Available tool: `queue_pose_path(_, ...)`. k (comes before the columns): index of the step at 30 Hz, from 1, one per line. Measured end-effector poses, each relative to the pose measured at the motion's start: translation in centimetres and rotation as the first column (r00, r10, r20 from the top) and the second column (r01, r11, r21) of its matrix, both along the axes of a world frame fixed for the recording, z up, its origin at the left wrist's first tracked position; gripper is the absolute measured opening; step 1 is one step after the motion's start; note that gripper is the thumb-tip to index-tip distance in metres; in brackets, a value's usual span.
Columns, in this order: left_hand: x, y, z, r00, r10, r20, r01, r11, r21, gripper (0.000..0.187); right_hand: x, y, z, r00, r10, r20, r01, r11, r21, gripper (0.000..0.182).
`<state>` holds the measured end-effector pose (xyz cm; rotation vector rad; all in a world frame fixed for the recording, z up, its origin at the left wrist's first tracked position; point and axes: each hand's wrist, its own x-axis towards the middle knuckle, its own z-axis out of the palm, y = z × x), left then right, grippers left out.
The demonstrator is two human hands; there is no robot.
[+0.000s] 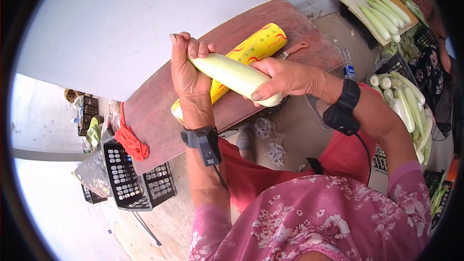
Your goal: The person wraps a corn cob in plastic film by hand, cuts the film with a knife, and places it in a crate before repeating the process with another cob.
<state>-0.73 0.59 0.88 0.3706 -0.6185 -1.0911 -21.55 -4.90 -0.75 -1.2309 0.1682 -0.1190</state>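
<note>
A pale green ear of corn in its smooth husk [232,73] is held up over the table, tilted down to the right. My left hand [191,75] is closed around its upper left end, thumb pointing up. My right hand [290,79] grips the lower right end, thumb along the near side. Below and behind the corn, a yellow printed roll of cling film [261,43] lies across the dark red table [159,96]. An orange-pink handled tool [296,49] sits past the roll; its working end is hidden.
Several similar ears [384,14] lie on a board at the upper right. More fill a crate at right, by a plastic bottle [348,65]. A red cloth [131,140] hangs off the table's left end above a black crate [123,174]. Pale scraps [275,152] litter the floor.
</note>
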Motion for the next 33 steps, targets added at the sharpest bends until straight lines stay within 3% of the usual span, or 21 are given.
queue_pose_path(3, -0.4, 0.1, 0.3, 0.998, 0.067, -0.01, -0.067, 0.997, 0.035, 0.023, 0.3, -0.2, -0.2, 0.999, -0.032, -0.021, 0.029, 0.994, -0.106, 0.052)
queue_pose_path(5, -0.4, 0.2, 0.7, 0.992, 0.122, -0.024, -0.12, 0.991, 0.059, 0.02, 0.5, -0.2, 0.3, 0.992, -0.103, -0.072, 0.07, 0.928, -0.366, 0.055)
queue_pose_path(7, 1.0, 0.4, 0.5, 0.988, 0.096, -0.121, -0.097, 0.995, 0.002, 0.018, 0.6, 0.0, 0.3, 0.98, -0.188, -0.064, 0.11, 0.784, -0.611, 0.058)
queue_pose_path(9, 3.5, 0.7, 0.1, 0.973, -0.004, -0.232, -0.024, 0.993, -0.117, 0.016, 0.4, 0.1, -0.2, 0.964, -0.267, 0.007, 0.161, 0.558, -0.814, 0.06)
queue_pose_path(13, 4.4, 1.9, 0.9, 0.941, 0.292, -0.171, -0.288, 0.956, 0.048, 0.02, 0.0, 0.0, -1.4, 0.916, -0.385, 0.117, 0.281, 0.403, -0.871, 0.06)
queue_pose_path(15, 3.1, 1.9, 1.4, 0.865, 0.502, -0.024, -0.487, 0.849, 0.204, 0.023, -0.1, -0.3, -1.7, 0.883, -0.423, 0.202, 0.351, 0.312, -0.883, 0.059)
queue_pose_path(17, 2.9, 2.1, 0.7, 0.807, 0.538, 0.244, -0.577, 0.806, 0.133, 0.032, -0.3, -0.5, -1.5, 0.865, -0.436, 0.248, 0.384, 0.258, -0.887, 0.06)
queue_pose_path(19, 1.5, 2.7, 0.7, 0.677, 0.552, 0.486, -0.662, 0.745, 0.076, 0.036, -0.4, -0.7, -1.4, 0.846, -0.435, 0.308, 0.421, 0.188, -0.888, 0.059)
queue_pose_path(23, -0.8, 3.3, 0.4, 0.446, 0.461, 0.767, -0.714, 0.7, -0.005, 0.033, -0.4, -1.2, -1.6, 0.808, -0.428, 0.406, 0.474, 0.063, -0.878, 0.055)
queue_pose_path(27, -1.8, 3.5, -0.3, 0.348, 0.384, 0.855, -0.705, 0.708, -0.03, 0.024, -0.5, -1.1, -1.6, 0.776, -0.454, 0.437, 0.489, -0.004, -0.872, 0.055)
queue_pose_path(33, -2.6, 3.0, -1.0, 0.378, 0.405, 0.832, -0.682, 0.73, -0.045, 0.018, -0.3, -0.9, -1.5, 0.772, -0.464, 0.434, 0.481, -0.019, -0.876, 0.054)
